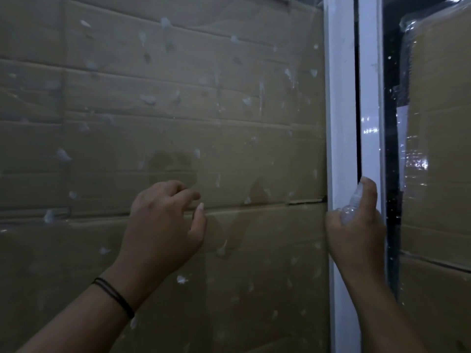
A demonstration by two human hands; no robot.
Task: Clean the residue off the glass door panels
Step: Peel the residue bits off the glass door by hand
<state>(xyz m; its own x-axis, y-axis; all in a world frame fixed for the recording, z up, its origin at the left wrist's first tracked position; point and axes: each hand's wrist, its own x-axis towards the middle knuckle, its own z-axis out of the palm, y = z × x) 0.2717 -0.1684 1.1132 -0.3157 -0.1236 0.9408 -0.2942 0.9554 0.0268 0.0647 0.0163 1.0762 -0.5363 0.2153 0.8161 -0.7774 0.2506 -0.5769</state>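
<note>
A glass door panel (229, 103) fills the left and middle of the view, dotted with several whitish residue flecks such as one (63, 154). My left hand (163, 225) is against the glass at mid-height, fingers curled with the fingertips and thumbnail at the surface; whether it holds anything I cannot tell. My right hand (356, 225) grips a small clear plastic bottle (350, 208) in front of the white door frame (340, 98).
Stacked brown cardboard boxes (127, 138) stand behind the glass. A second white frame post (370, 85) and a dark gap lie to the right, then plastic-wrapped cartons (438, 149) behind the right panel. A black band circles my left wrist (114, 295).
</note>
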